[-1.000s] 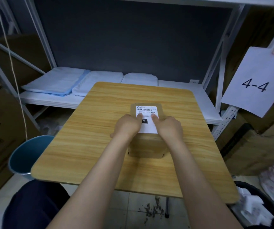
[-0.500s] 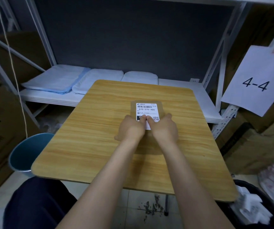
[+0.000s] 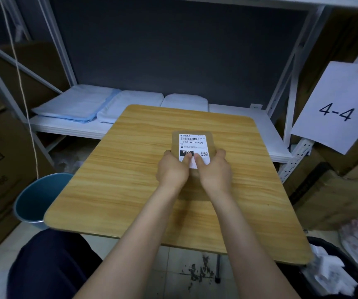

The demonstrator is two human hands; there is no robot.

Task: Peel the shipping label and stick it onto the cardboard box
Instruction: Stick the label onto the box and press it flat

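Note:
A small brown cardboard box [image 3: 175, 141] stands on the wooden table [image 3: 130, 169], a little beyond its middle. A white shipping label [image 3: 193, 143] with a barcode and "070-070-A80" lies flat on the box's top. My left hand [image 3: 172, 169] and my right hand [image 3: 214, 171] clasp the box from either side. Both thumbs press down on the label's near edge, side by side. The hands hide the near part of the box.
A blue bucket [image 3: 35, 199] stands on the floor left of the table. A dark bin with crumpled paper [image 3: 333, 275] sits at the lower right. A white shelf [image 3: 238, 113] behind the table holds folded cloths [image 3: 76, 104]. A "4-4" sign [image 3: 335, 108] hangs on the right. Cardboard cartons flank both sides.
My thumbs have slid from the label's middle down toward its near edge and come together. The box and label stay in place on the table.

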